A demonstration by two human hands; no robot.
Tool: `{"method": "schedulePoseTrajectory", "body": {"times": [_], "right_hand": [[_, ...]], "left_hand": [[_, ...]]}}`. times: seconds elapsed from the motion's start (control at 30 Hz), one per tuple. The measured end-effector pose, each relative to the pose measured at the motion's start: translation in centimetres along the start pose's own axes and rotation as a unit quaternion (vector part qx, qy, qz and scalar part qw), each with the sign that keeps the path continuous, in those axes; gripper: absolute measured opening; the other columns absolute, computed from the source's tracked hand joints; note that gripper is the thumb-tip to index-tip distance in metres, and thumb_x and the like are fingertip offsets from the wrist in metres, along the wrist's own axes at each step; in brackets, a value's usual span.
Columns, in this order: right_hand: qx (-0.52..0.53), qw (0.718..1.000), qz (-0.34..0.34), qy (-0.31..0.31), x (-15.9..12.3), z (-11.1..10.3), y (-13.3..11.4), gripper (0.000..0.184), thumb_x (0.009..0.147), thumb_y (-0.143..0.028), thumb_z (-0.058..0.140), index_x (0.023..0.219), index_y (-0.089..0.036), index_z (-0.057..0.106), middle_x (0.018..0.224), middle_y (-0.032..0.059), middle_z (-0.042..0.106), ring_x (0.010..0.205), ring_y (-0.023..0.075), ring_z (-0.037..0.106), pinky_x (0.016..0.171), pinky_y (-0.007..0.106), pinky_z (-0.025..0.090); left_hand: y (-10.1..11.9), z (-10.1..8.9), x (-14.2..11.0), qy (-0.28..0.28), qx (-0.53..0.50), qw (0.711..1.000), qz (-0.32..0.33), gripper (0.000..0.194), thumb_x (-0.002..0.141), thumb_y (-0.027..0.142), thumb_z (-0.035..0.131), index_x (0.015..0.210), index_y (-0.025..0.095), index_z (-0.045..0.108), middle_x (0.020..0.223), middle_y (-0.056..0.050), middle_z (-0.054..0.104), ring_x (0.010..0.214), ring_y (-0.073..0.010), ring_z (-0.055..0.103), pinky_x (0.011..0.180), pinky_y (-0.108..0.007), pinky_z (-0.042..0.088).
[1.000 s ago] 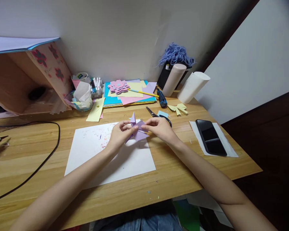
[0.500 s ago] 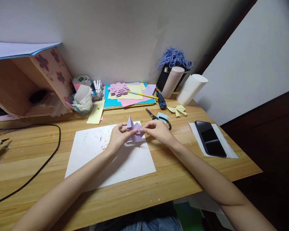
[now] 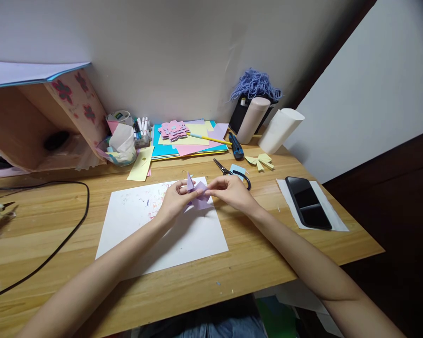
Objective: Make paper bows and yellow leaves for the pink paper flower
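Over the white sheet, near its far right corner, the left hand pinches a folded lilac paper with sharp creases, angular flaps and one slim upright point. The right hand, beyond the sheet's right edge, seems to nip a flap; fingers partly hide the folds.

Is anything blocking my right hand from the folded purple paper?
Nothing visible: the right hand already pinches the edge of the folded purple paper, and the left hand grips its other side. The scissors lie beyond the right hand, not between.
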State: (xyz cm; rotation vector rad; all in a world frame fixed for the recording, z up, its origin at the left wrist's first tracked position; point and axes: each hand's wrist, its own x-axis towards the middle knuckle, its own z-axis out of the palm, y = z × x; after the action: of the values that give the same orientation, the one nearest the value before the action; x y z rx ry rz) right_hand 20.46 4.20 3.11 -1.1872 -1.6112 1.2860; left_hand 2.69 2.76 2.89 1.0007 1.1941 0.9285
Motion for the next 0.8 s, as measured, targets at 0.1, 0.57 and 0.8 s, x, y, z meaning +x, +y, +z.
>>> {"method": "schedulePoseTrajectory", "body": {"times": [0.1,0.57,0.8], "right_hand": [[0.005,1.000,-0.005,0.007,0.05,0.27,0.15,0.017,0.066,-0.030,0.070,0.074,-0.015,0.069,0.075,0.0058,0.071,0.070,0.0172,0.066,0.068,0.028,0.052],[0.015,0.999,0.031,0.007,0.18,-0.01,0.09,0.023,0.060,-0.034,0.075,0.069,-0.015,0.067,0.071,0.0055,0.070,0.069,0.0182,0.066,0.070,0.032,0.052],[0.054,0.997,0.046,-0.006,0.02,0.17,0.32,0.030,0.058,-0.031,0.076,0.081,-0.015,0.066,0.070,0.0043,0.070,0.069,0.0176,0.067,0.068,0.030,0.052]], "left_hand": [[0.04,-0.04,0.10,0.012,-0.008,1.000,0.017,0.047,0.057,0.034,0.079,0.095,0.012,0.059,0.086,-0.010,0.071,0.074,-0.0204,0.067,0.067,-0.029,0.049],[0.36,0.11,-0.11,0.009,-0.013,1.000,0.002,0.048,0.061,0.034,0.077,0.101,0.012,0.060,0.088,-0.012,0.071,0.075,-0.0196,0.067,0.065,-0.027,0.048],[0.16,0.07,0.12,0.027,-0.035,0.999,0.005,0.053,0.056,0.032,0.080,0.100,0.012,0.058,0.085,-0.011,0.072,0.072,-0.0200,0.067,0.066,-0.029,0.050]]}}
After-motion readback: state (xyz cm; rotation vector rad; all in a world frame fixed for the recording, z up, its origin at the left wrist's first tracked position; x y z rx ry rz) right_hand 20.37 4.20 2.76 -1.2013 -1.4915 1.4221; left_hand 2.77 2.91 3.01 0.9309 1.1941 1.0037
